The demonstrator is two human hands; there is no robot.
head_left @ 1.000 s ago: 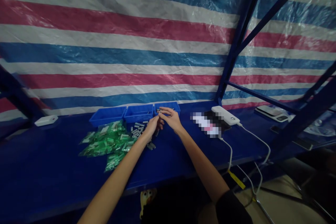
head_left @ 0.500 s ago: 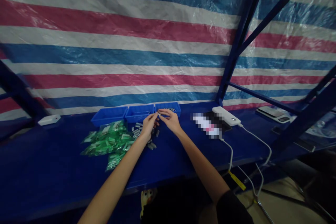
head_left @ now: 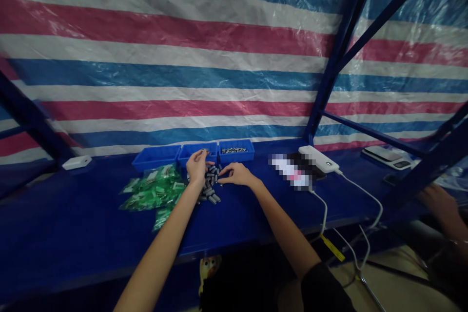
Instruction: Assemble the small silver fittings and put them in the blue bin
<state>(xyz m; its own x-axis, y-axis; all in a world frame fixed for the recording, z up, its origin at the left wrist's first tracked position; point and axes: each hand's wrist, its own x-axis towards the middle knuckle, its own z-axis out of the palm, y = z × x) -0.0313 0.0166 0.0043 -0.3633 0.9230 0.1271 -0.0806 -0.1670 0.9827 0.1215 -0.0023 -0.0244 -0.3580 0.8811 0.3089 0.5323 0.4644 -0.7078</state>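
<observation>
My left hand (head_left: 198, 168) is raised over the left side of a pile of small grey metal cylinders (head_left: 210, 190), thumb and fingers pinched together. A tiny piece seems to be at its fingertips, too small to name. At the right edge of the same pile is my right hand (head_left: 237, 174), thumb and index finger apart, their tips close to the cylinders. Behind the hands stand three blue bins: the right bin (head_left: 237, 157) holds many small metal parts, the middle bin (head_left: 187, 160) is partly hidden by my left hand, and the left bin (head_left: 155, 158) is farther over.
Green plastic packets (head_left: 155, 190) lie left of the pile. A white box (head_left: 76, 162) sits far left. To the right are a blurred-out device (head_left: 292, 170), a white power bank (head_left: 319, 159) with cables, and a scale (head_left: 387, 158). Another person's hand (head_left: 440, 202) shows at far right.
My hands, which were together above the pile, have separated. My right hand has moved down to the pile's right edge, my left hand slightly left. Another person's hand has appeared at far right.
</observation>
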